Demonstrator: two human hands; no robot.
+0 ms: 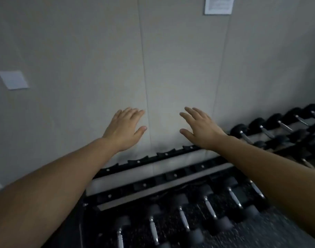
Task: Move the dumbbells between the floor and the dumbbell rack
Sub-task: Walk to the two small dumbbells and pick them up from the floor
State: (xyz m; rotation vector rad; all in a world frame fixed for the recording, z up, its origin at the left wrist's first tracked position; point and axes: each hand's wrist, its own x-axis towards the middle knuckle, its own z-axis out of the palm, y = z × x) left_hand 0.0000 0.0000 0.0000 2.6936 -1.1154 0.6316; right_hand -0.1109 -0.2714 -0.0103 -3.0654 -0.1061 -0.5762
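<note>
Fingers (133, 113) spreading wide on both bare hands, left hand (125, 128) and right hand (200, 128), gripping nothing, hovering above black steel dumbbell rack (153, 176); black chrome-handled dumbbells (183, 219) lying below rack on floor. Gripping handle centres advisable.

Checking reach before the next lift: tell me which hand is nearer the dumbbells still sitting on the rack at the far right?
Right. The right hand hovers open just left of the racked dumbbells; the left hand hovers open farther left, beyond the right hand.
</note>
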